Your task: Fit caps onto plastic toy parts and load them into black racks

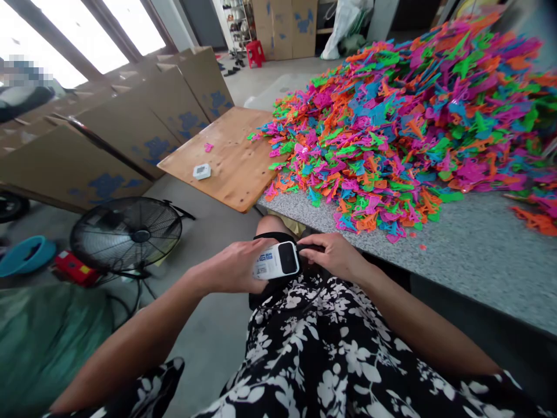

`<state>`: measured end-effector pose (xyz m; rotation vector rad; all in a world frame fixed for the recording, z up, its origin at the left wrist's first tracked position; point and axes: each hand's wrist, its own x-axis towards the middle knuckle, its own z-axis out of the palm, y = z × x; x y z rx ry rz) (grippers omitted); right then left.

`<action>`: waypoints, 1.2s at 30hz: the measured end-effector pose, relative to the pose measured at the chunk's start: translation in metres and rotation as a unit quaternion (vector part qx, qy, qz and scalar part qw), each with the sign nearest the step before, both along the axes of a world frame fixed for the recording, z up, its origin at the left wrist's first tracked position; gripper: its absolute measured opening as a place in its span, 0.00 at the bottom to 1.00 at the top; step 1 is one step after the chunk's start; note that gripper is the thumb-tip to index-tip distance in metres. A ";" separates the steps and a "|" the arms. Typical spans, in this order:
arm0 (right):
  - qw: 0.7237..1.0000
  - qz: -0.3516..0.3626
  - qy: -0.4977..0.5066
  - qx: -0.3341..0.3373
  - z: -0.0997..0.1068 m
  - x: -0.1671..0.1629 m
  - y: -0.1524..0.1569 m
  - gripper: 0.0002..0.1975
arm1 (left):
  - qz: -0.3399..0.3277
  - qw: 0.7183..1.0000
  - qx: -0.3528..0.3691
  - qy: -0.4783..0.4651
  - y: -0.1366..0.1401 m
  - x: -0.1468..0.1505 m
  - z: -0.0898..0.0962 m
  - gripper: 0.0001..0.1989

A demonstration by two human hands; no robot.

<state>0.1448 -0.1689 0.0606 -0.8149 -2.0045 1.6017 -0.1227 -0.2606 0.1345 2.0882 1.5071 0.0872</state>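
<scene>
Over my lap, my left hand [235, 266] is wrapped round a small white device [266, 265] with a dark panel at one end and a printed label. It looks like a power bank, though I cannot be sure. Close against the device's right end, my right hand [334, 254] pinches a black cable end [312, 248]. Whether the plug is inside the device or only touching it, I cannot tell. Both hands hang above the black-and-white floral clothing [304, 342], near the front edge of the grey speckled table [487, 255].
A huge heap of colourful plastic pieces [391, 128] covers much of the table. A wooden board [235, 157] carries a small white box [202, 171] and a pink piece [208, 148]. To the left stand a black fan [140, 235], large cardboard boxes [126, 122] and a blue basin [26, 255].
</scene>
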 end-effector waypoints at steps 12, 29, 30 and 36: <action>0.973 -0.040 -0.034 0.227 -0.018 -0.012 0.023 0.16 | 0.083 0.996 -0.011 -0.026 0.001 -0.001 -0.040 0.41; 0.842 -0.057 0.230 -0.484 -0.095 -0.074 0.003 0.23 | 0.358 0.795 -0.110 -0.477 -0.010 0.028 -0.082 0.37; 0.824 -0.058 0.242 -0.509 -0.099 -0.073 0.005 0.23 | 0.362 0.773 -0.122 -0.507 -0.012 0.029 -0.082 0.38; 0.774 -0.046 0.272 -0.570 -0.100 -0.068 0.009 0.22 | 0.352 0.717 -0.163 -0.579 -0.023 0.050 -0.100 0.33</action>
